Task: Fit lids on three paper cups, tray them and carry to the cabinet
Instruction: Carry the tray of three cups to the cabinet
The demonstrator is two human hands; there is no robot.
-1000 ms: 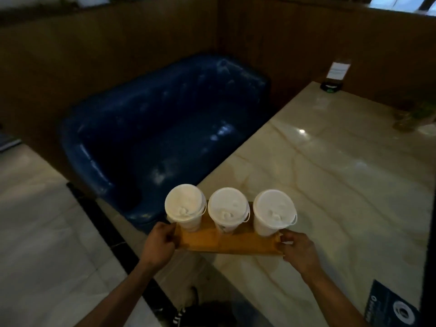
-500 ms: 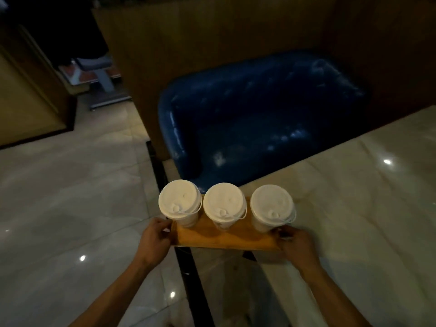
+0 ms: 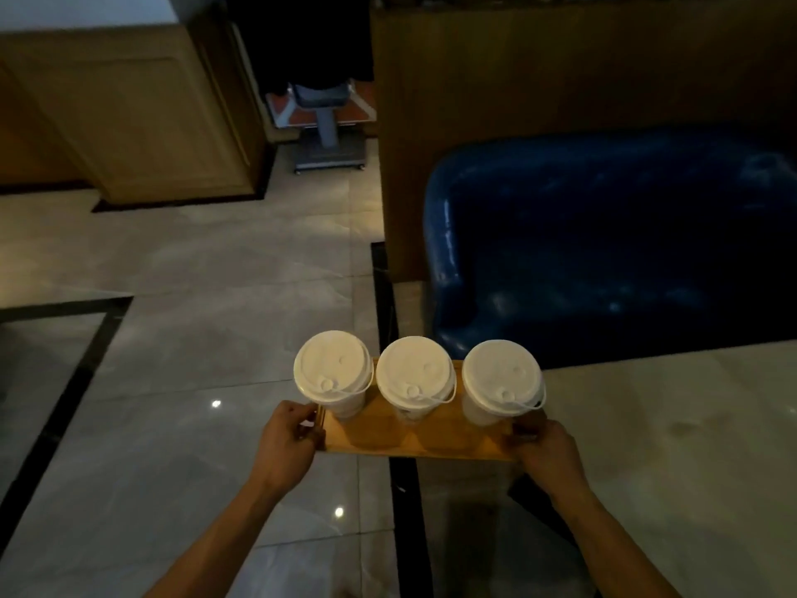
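As gripped: tray seemingly between fingers.

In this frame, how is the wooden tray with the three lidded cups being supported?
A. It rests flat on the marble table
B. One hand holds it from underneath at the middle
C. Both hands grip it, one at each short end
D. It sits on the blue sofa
C: the left hand and the right hand each clasp one end of the wooden tray, held over the floor beside the marble table.
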